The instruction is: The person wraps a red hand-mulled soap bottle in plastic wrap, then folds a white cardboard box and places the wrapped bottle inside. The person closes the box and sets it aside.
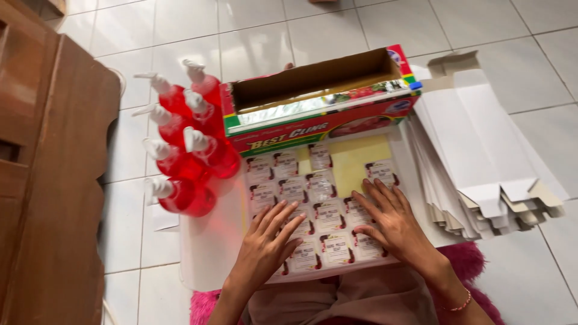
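Glossy tile floor; both hands (pixel 265 244) (pixel 391 219) flatten a slick label sheet (pixel 322 204).

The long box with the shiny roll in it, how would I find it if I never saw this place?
Look at the white low table on the tiled floor. At its far edge, past the sticker sheet under both hands, lies the long cardboard box, red and green, lid open. Unlike the red pump bottles beside it and the flat white cartons, it holds a shiny film roll.

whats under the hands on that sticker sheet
Both the left hand and right hand lie flat on the sticker sheet, with rows of small labels around them. The labels directly beneath the palms are covered.
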